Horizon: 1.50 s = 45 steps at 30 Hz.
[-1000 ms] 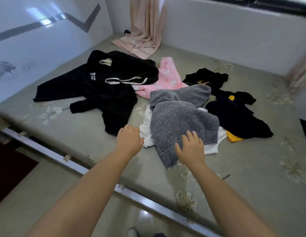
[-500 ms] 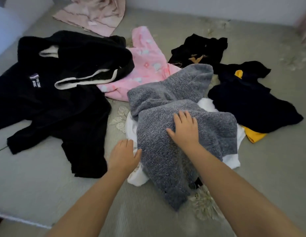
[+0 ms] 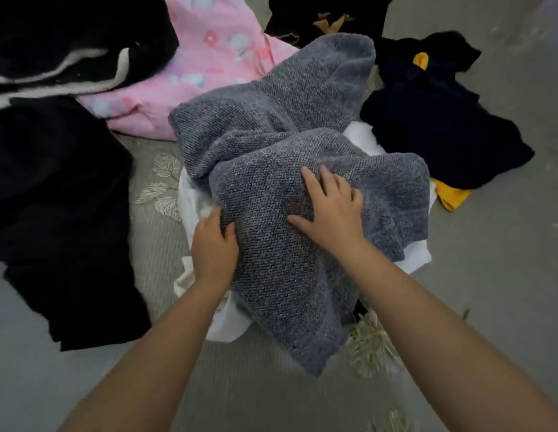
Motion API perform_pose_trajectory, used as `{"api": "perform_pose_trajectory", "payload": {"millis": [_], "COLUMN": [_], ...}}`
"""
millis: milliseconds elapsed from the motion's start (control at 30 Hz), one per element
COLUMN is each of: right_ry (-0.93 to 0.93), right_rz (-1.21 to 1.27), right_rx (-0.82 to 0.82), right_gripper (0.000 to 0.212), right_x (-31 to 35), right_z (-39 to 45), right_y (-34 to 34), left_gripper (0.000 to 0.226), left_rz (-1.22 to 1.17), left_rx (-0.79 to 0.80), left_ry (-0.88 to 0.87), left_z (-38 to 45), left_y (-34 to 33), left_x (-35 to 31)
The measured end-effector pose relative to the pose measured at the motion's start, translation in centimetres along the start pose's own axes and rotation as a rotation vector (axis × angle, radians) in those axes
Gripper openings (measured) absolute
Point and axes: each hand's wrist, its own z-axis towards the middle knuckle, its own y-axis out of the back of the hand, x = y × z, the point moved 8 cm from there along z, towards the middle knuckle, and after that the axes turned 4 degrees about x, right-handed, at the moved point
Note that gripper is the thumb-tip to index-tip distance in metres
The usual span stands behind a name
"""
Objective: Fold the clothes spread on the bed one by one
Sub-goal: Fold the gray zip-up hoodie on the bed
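Note:
A grey knitted sweater (image 3: 290, 126) lies crumpled in the middle of the bed, on top of a white garment (image 3: 413, 260). My left hand (image 3: 213, 247) grips the sweater's left edge, thumb on top and fingers tucked at the edge. Farther right, my right hand (image 3: 332, 213) rests on top of the sweater, fingers spread over the knit. A pink printed garment (image 3: 209, 57) sits behind it. To the left is a large black hooded garment (image 3: 59, 182) with white trim.
A dark navy garment (image 3: 436, 126) over a yellow piece (image 3: 452, 198) lies at the right. Another black garment (image 3: 321, 17) lies at the top. The grey-green mattress (image 3: 505, 244) with leaf patterns shows at the right and along the near side.
The view has closed in on the pile. My left hand moved from the white garment's edge onto the grey sweater's edge and took hold. My right hand stayed on top of the sweater.

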Motion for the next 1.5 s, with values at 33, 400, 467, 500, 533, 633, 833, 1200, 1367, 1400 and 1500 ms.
{"api": "perform_pose_trajectory", "payload": {"millis": [33,400,467,500,533,633,833,1200,1367,1400,1500], "right_ry": [-0.026,0.0,-0.024,-0.042,-0.053,-0.051,-0.044,-0.597,-0.77,-0.757,-0.458], "right_rz": [-0.004,-0.033,-0.04,-0.036,-0.023,0.025,0.102,0.078,-0.073,-0.042,0.02], "right_rx": [0.032,-0.125,-0.094,-0.081,-0.087,-0.133,-0.196,0.14,0.581,0.576,0.135], "right_gripper": [0.072,0.009,0.005,0.004,0.003,0.004,0.006,0.019,0.025,0.027,0.026], "right_x": [0.1,-1.0,-2.4,-3.0,-3.7,-4.9,-9.6,-38.3,-45.5,-45.1,-40.5], "right_z": [0.4,-7.8,-10.0,-10.8,-11.5,-13.1,-15.8,-28.9,-36.4,-36.2,-31.1], "right_y": [-0.2,3.1,3.1,2.9,3.0,3.2,3.4,0.7,-4.1,-4.4,-1.5], "left_gripper": [0.029,0.024,0.024,0.028,0.035,0.055,0.021,0.034,0.043,0.046,0.063], "left_rz": [0.016,0.034,0.026,0.017,0.009,-0.003,-0.018,0.111,0.251,0.28,0.322], "left_rx": [0.004,0.165,0.145,0.117,0.09,0.125,0.11,-0.002,-0.001,-0.036,-0.074], "left_ry": [-0.006,-0.135,-0.151,-0.133,-0.103,0.012,0.051,-0.313,-0.483,-0.496,-0.318], "left_z": [0.0,-4.5,-4.7,-4.6,-4.5,-4.0,-5.7,-13.5,-17.1,-17.7,-16.6], "left_y": [-0.1,1.7,1.9,2.0,1.9,0.2,-4.2,-13.5,-18.3,-18.5,-18.0], "left_x": [0.2,0.0,-0.6,-1.0,-1.3,-2.4,-6.6,-23.7,-28.3,-28.5,-27.2]}}
